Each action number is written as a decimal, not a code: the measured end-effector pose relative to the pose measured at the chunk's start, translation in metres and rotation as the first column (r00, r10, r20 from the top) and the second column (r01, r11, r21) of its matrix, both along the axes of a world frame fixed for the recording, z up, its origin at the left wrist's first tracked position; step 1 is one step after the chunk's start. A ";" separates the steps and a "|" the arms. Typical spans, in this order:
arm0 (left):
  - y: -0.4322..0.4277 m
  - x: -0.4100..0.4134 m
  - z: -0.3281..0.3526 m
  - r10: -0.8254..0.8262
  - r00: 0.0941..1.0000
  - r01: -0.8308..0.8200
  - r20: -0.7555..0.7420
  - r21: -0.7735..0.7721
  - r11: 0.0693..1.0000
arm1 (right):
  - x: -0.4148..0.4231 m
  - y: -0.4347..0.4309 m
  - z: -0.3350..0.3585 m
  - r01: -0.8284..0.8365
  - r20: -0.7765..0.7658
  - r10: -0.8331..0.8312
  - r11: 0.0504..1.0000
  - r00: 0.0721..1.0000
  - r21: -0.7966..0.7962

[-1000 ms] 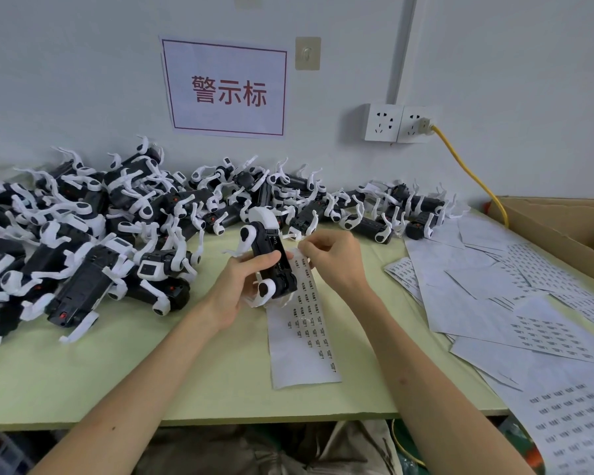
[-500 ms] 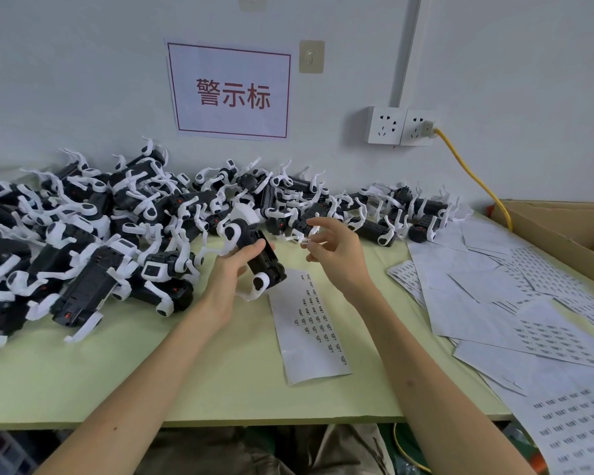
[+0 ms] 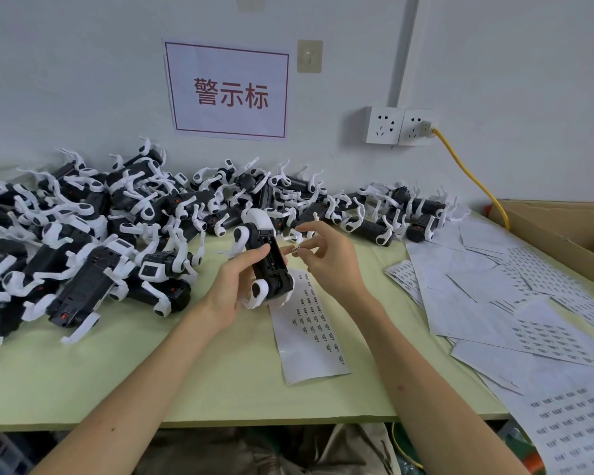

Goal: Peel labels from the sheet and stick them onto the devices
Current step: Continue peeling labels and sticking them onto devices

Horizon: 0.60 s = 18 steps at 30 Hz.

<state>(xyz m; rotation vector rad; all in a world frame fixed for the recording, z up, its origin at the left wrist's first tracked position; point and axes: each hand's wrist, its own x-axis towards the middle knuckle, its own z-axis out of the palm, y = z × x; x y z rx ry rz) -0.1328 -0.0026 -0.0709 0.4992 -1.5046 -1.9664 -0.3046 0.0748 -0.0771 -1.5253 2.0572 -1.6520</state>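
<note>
From my station I see the left grip (image 3: 234, 286) curled round one device (image 3: 275, 272), holding it belly-up just above the green bench (image 3: 151, 371) with the thumb laid across its black underside. The right grip (image 3: 326, 265) pinches a small label (image 3: 296, 249) at its fingertips just beside the device's right edge, the other fingers spread, and the label sheet (image 3: 309, 334) lies flat on the bench below both. The pile of devices (image 3: 117, 228) sits along the wall to the left, and loose sheets (image 3: 494, 303) lie on the right beside a cardboard box (image 3: 563, 231).
</note>
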 end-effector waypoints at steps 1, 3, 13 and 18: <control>0.000 0.000 0.000 0.000 1.000 0.000 -0.004 0.005 1.000 | 0.000 0.000 0.000 0.005 -0.003 -0.005 1.000 1.000 0.007; -0.001 0.000 0.000 0.003 1.000 -0.003 -0.005 0.014 1.000 | 0.000 0.000 0.001 0.018 -0.013 -0.018 1.000 1.000 0.022; 0.001 0.000 0.004 -0.042 0.994 0.049 -0.105 0.058 0.997 | 0.002 0.001 0.005 0.013 0.230 -0.025 0.999 0.973 0.052; 0.000 0.002 0.007 0.017 0.977 0.011 -0.212 0.128 0.992 | -0.003 0.005 0.010 -0.248 0.572 0.131 0.960 0.809 0.130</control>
